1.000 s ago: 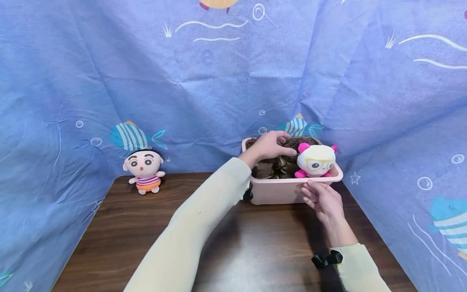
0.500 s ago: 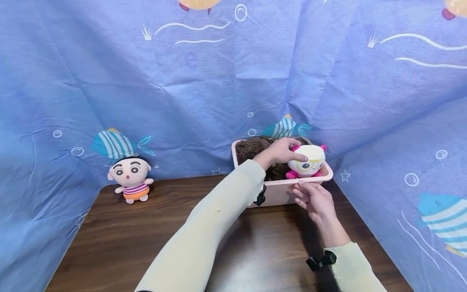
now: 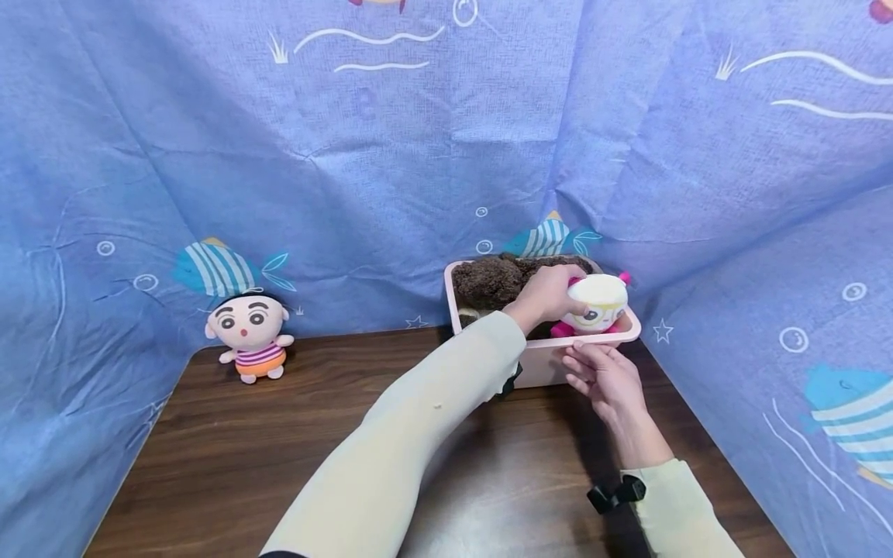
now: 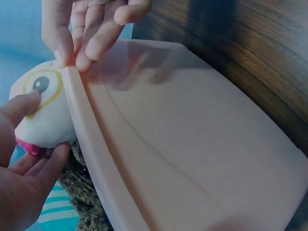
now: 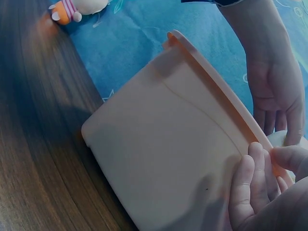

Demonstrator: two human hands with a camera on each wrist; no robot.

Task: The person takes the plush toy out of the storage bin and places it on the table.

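Note:
A white-and-pink panda plush toy [image 3: 601, 298] with yellow glasses sits at the right end of a pink plastic bin [image 3: 540, 364]. My left hand [image 3: 549, 294] grips the panda's head; in the left wrist view its thumb [image 4: 21, 107] presses the face near one eye and the fingers curl round the other side. My right hand [image 3: 610, 380] pinches the bin's front rim, the thumb on the rim and the fingers under it, as the right wrist view shows. Dark brown fluffy plush [image 3: 488, 280] fills the left part of the bin, partly hidden by the left hand.
A doll plush [image 3: 254, 333] in a striped shirt and orange shorts sits at the back left of the brown wooden table [image 3: 279, 442]. A blue curtain [image 3: 377, 194] with fish prints hangs close behind the bin and along both sides.
My left hand has moved right from above the brown plush and taken hold of the panda's head. The right hand stays at the rim. The head view has shifted slightly.

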